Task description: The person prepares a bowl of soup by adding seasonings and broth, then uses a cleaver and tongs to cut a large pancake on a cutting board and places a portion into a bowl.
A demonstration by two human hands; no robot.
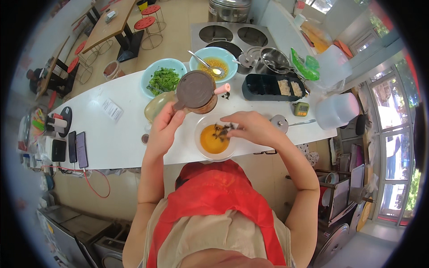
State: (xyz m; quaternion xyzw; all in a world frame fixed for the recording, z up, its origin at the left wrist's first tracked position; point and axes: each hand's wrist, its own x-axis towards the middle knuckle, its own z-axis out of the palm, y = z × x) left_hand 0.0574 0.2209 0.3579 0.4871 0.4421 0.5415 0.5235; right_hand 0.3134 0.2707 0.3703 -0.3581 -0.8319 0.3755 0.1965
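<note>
My left hand (167,125) holds a lidded jar (197,90) by its dark lid's tab, just above the counter. A pink-handled utensil (222,88) sticks out at the jar's right side. My right hand (249,127) is over the right side of a white bowl (200,147) of orange-yellow liquid. Dark, shredded bits (221,131) lie at its fingertips, over the liquid; whether the fingers still pinch some is blurred. Behind the jar stand a pale blue bowl of chopped greens (163,79) and another of yellow beans in liquid (214,65) with a metal spoon.
A dark compartment box (256,95), a green timer (301,109) and a lidded metal pot (279,123) with a spoon are at right. A yellowish bowl (157,104) sits behind my left hand. Phones (81,149) and a cable lie at left. Stove openings (216,33) are beyond the counter.
</note>
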